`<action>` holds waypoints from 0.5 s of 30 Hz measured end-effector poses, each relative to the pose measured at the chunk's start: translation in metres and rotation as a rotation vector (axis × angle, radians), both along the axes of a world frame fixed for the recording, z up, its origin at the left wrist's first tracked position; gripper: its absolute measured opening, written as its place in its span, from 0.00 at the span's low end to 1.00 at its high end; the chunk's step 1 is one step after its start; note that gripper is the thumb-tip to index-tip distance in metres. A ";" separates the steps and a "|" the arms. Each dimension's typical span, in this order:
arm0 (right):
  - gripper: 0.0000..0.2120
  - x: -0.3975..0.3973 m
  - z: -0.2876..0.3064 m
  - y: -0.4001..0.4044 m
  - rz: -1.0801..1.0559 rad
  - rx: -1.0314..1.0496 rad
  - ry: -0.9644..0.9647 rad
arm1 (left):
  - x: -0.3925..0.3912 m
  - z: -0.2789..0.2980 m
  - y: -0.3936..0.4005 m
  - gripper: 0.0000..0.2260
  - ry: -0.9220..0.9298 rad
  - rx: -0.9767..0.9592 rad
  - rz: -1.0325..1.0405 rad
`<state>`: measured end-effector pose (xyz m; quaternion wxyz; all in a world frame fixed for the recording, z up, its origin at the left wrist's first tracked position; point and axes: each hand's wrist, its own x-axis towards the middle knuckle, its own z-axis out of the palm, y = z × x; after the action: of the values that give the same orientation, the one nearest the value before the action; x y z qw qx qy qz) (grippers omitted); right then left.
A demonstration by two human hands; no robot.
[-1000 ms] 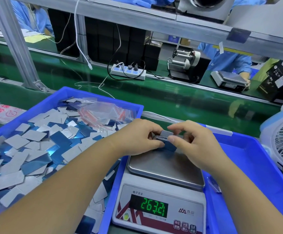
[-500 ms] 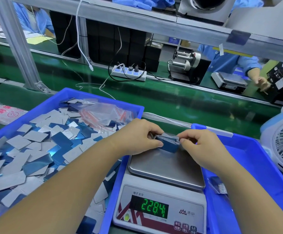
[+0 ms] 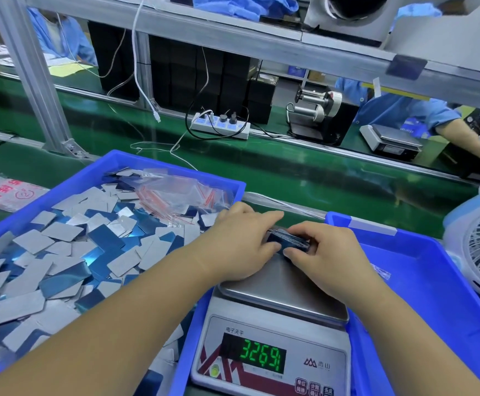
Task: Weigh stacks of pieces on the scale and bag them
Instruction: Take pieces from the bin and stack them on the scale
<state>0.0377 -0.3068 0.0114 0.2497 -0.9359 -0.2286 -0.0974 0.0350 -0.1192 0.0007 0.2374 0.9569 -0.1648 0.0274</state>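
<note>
Weighing step: my left hand (image 3: 241,241) and right hand (image 3: 323,252) pinch the stack (image 3: 289,242) between them on the scale (image 3: 279,284). Next I'd release, read, bag.

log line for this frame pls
step: weighing | both hands: left hand and right hand grip stack on scale | display lit | not bagged

Green conveyor belt (image 3: 304,172), alu frame post (image 3: 30,70), power strip (image 3: 221,128), white fan (image 3: 479,247) at rt edge
</note>
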 end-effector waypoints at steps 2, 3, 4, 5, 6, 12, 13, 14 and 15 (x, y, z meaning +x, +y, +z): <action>0.10 0.000 0.001 0.000 -0.033 0.013 -0.002 | -0.007 -0.004 -0.008 0.30 0.049 0.067 -0.021; 0.11 0.000 0.002 0.000 -0.046 0.020 0.003 | -0.010 -0.006 -0.013 0.31 0.069 0.109 -0.040; 0.12 0.000 0.002 0.001 -0.053 0.026 0.011 | -0.013 -0.008 -0.017 0.32 0.076 0.154 -0.052; 0.13 -0.001 0.002 0.002 -0.055 0.033 0.019 | -0.014 -0.010 -0.020 0.33 0.072 0.192 -0.055; 0.14 -0.002 0.001 0.004 -0.054 0.044 0.027 | -0.015 -0.012 -0.024 0.33 0.065 0.216 -0.053; 0.11 -0.002 -0.001 0.010 -0.081 0.055 0.042 | -0.016 -0.017 -0.032 0.33 0.014 0.252 -0.024; 0.11 -0.002 0.000 0.009 -0.085 0.047 0.048 | -0.016 -0.017 -0.031 0.32 -0.002 0.251 -0.019; 0.11 -0.001 0.000 0.009 -0.090 0.045 0.049 | -0.016 -0.017 -0.031 0.32 -0.017 0.242 -0.015; 0.10 -0.001 0.001 0.009 -0.097 0.057 0.043 | -0.016 -0.016 -0.030 0.33 -0.028 0.222 -0.013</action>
<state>0.0366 -0.2980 0.0128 0.2762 -0.9403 -0.1744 -0.0956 0.0193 -0.1490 -0.0154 0.1279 0.9758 -0.1762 0.0209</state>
